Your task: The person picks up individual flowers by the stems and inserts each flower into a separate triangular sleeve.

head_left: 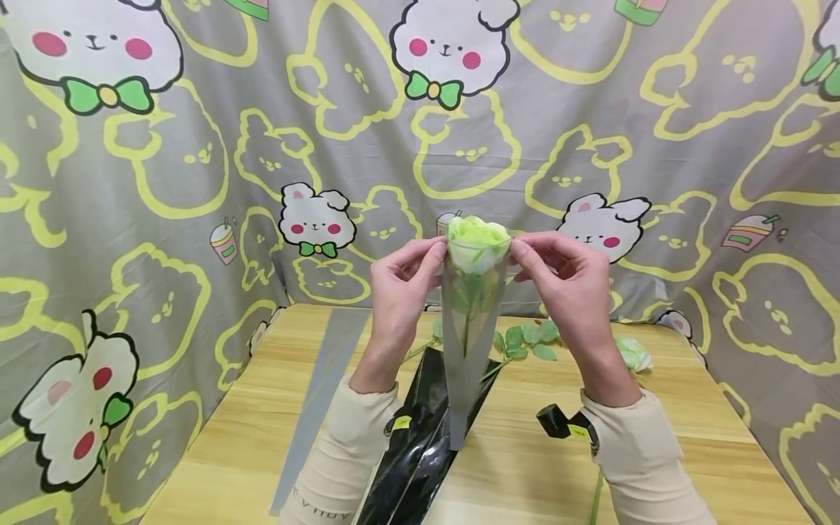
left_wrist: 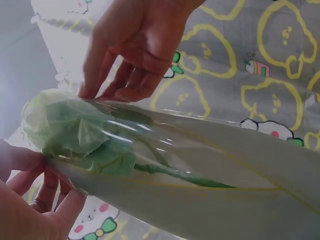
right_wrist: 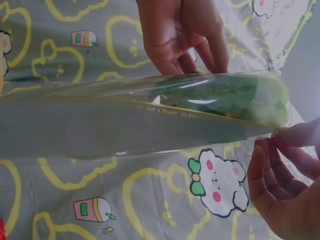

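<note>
A pale green rose (head_left: 479, 240) stands in a tapered, see-through flower sleeve (head_left: 458, 394), held upright above the table. Its bloom fills the wide mouth and its petals rise past the rim; the green stem (left_wrist: 175, 172) runs down inside. My left hand (head_left: 403, 292) pinches the rim on the left between thumb and fingers. On the opposite side, my right hand (head_left: 574, 284) pinches the rim the same way. Gold lettering (right_wrist: 165, 110) runs along the sleeve in the right wrist view.
Black glossy wrappers (head_left: 413, 467) lie on the wooden table (head_left: 525, 467) below the sleeve. A flat grey sleeve (head_left: 321, 401) lies to the left. Behind the right arm are another pale rose (head_left: 633, 355) and green leaves (head_left: 525, 341). A patterned curtain (head_left: 367, 168) closes off the back and sides.
</note>
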The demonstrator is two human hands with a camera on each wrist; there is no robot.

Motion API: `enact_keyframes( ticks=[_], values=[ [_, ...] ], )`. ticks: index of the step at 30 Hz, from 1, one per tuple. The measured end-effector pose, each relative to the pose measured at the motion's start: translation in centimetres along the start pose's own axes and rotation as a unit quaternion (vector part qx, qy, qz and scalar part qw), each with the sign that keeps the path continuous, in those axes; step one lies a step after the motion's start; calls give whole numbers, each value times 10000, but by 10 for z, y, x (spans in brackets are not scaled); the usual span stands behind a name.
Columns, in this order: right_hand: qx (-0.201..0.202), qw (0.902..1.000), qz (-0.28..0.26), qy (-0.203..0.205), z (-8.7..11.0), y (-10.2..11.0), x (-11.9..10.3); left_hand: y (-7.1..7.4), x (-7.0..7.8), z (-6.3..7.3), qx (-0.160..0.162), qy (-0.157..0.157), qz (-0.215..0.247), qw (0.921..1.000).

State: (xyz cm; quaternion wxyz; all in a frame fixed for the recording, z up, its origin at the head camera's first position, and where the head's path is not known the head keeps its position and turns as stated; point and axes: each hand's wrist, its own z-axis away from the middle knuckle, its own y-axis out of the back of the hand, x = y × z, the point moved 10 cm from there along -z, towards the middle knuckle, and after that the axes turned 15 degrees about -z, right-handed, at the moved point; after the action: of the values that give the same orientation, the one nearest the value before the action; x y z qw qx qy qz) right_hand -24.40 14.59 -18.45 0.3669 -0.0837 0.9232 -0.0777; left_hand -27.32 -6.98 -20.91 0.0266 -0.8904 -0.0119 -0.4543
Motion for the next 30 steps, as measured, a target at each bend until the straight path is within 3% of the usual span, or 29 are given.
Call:
enact_keyframes(
  ticks=[4,10,16,26,30],
  values=[
    [17,10000,-59,34,-2,0,-2,1,5,-1,55,-132,-69,9999],
    [92,9994,-299,114,-3,4,-8,-1,12,-4,34,-343,182,9992],
    [-46,9999,-62,135,-5,-2,-8,-6,16,-3,-50,-508,-172,9985],
    [96,9997,-207,127,-6,8,-15,5,17,-5,113,-488,-201,9985],
    [66,9998,-126,127,-7,5,-15,0,20,-6,-1,-639,-348,9973]
  ],
)
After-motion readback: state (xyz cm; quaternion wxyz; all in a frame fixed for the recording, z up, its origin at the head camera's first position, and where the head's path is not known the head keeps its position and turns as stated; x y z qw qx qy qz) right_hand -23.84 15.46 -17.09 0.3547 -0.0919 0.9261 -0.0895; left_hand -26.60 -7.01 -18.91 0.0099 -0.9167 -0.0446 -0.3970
